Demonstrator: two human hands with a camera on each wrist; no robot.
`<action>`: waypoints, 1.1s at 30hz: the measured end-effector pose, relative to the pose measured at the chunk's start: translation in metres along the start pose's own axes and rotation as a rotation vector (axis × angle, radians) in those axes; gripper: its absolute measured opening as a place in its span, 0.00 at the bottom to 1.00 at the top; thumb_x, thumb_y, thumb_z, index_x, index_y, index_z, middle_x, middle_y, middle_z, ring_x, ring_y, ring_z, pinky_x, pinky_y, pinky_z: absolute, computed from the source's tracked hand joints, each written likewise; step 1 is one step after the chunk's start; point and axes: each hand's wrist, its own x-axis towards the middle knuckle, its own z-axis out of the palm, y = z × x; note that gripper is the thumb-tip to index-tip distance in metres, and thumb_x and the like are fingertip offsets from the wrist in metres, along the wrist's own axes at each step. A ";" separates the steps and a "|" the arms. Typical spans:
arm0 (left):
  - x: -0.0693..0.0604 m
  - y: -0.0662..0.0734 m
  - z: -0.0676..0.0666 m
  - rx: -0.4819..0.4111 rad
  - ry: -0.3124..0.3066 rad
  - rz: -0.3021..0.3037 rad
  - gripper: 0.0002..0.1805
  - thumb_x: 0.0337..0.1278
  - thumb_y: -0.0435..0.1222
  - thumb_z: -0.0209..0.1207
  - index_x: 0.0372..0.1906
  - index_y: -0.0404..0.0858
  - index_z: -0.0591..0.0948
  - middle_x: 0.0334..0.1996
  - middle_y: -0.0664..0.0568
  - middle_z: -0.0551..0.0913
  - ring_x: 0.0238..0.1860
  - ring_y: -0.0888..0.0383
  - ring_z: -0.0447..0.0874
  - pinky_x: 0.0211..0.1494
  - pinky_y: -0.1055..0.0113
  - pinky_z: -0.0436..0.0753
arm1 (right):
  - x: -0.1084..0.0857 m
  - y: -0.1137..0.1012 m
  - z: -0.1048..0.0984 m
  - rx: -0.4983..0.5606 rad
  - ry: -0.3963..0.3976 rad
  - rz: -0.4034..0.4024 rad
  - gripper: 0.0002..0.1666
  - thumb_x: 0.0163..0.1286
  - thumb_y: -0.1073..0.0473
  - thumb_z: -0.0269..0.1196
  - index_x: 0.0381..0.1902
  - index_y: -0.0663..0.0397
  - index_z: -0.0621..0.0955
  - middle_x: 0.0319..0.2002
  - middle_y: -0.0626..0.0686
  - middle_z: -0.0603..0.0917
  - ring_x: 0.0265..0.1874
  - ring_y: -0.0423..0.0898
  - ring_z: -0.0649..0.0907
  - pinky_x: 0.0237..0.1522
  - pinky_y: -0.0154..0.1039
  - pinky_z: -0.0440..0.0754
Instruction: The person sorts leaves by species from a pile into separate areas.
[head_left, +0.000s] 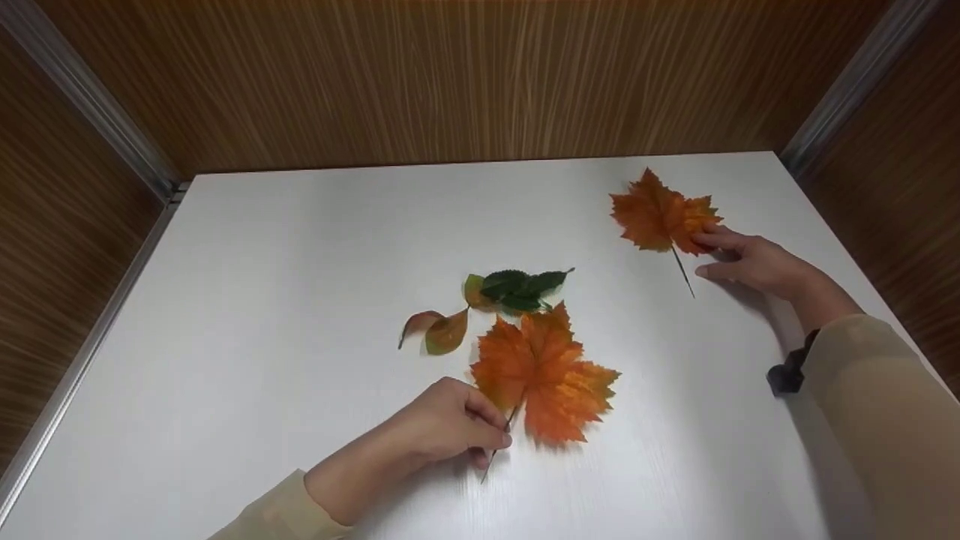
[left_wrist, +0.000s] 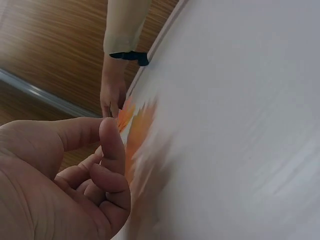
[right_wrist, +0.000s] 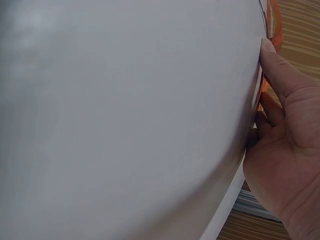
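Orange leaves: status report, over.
Left hand pinching stem of near orange leaf. Right hand at right edge of far orange leaf. Possible snag: green leaves close beyond near one.

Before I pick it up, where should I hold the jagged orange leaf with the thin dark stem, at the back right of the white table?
Probably pinch the jagged orange leaf by its thin dark stem, coming from the near side. The stem sticks out toward you, narrow and uncovered, while the right hand touches the leaf's right side.
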 end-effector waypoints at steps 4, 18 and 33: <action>-0.004 0.002 0.004 -0.002 -0.008 -0.003 0.04 0.59 0.30 0.74 0.36 0.34 0.90 0.28 0.48 0.89 0.20 0.61 0.84 0.33 0.70 0.81 | 0.000 0.001 0.001 0.012 -0.002 0.007 0.55 0.72 0.32 0.67 0.87 0.36 0.56 0.86 0.63 0.41 0.83 0.69 0.41 0.74 0.76 0.50; -0.017 0.018 0.004 0.026 -0.037 0.095 0.03 0.62 0.30 0.72 0.34 0.39 0.89 0.22 0.51 0.85 0.21 0.60 0.85 0.41 0.64 0.86 | 0.000 -0.003 0.002 0.001 0.003 0.026 0.55 0.71 0.31 0.67 0.87 0.36 0.57 0.85 0.65 0.42 0.82 0.70 0.41 0.73 0.78 0.46; 0.038 0.089 0.007 -0.100 0.162 0.173 0.04 0.64 0.31 0.72 0.40 0.34 0.89 0.33 0.48 0.89 0.30 0.55 0.89 0.49 0.57 0.89 | 0.003 -0.003 0.005 0.004 0.003 0.063 0.54 0.71 0.30 0.67 0.86 0.33 0.58 0.86 0.64 0.42 0.82 0.71 0.42 0.72 0.80 0.44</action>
